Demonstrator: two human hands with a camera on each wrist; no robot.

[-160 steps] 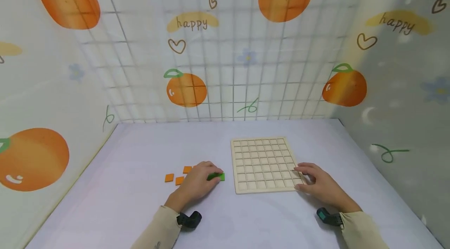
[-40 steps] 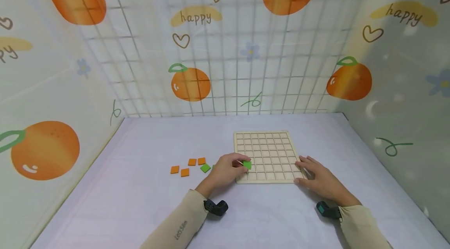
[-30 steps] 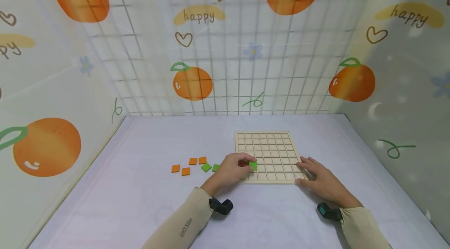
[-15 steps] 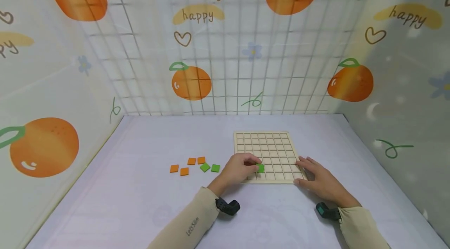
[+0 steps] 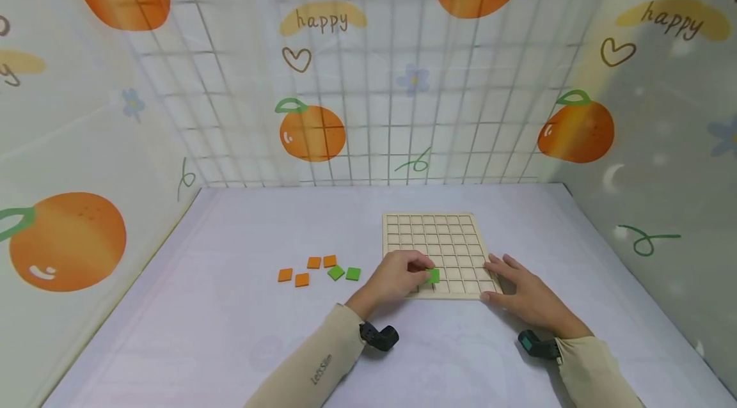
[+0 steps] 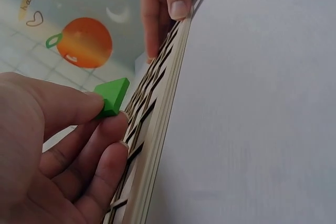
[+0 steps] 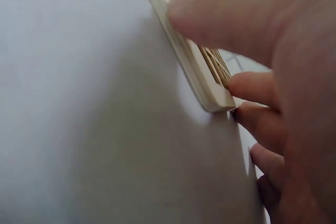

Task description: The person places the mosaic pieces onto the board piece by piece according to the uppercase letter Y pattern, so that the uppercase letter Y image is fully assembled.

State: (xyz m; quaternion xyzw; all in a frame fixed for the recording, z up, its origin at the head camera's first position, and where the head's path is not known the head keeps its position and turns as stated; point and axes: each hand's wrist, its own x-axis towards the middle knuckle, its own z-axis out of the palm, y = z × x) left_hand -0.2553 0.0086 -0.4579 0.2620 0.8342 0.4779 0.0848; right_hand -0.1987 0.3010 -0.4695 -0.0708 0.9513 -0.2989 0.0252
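A small green square tile (image 5: pixel 434 276) is pinched between the thumb and fingertips of my left hand (image 5: pixel 394 277). It is over the front part of a pale wooden grid board (image 5: pixel 428 235); in the left wrist view the tile (image 6: pixel 113 95) tilts just above the board's slots, with the other fingers curled beneath it. My right hand (image 5: pixel 524 293) rests at the board's near right corner. Seen from the right wrist, its thumb (image 7: pixel 220 22) lies over the front rim and its fingers touch the side edge.
Two green tiles (image 5: pixel 353 274) lie on the white tabletop left of the board, beside several orange tiles (image 5: pixel 302 280). Curtain-like walls with printed oranges (image 5: pixel 313 133) enclose the table at the back and both sides.
My left hand has picked up a green tile from the table and carried it rightward over the board, drifting slightly further right in the last half second. The right hand stays at the corner.
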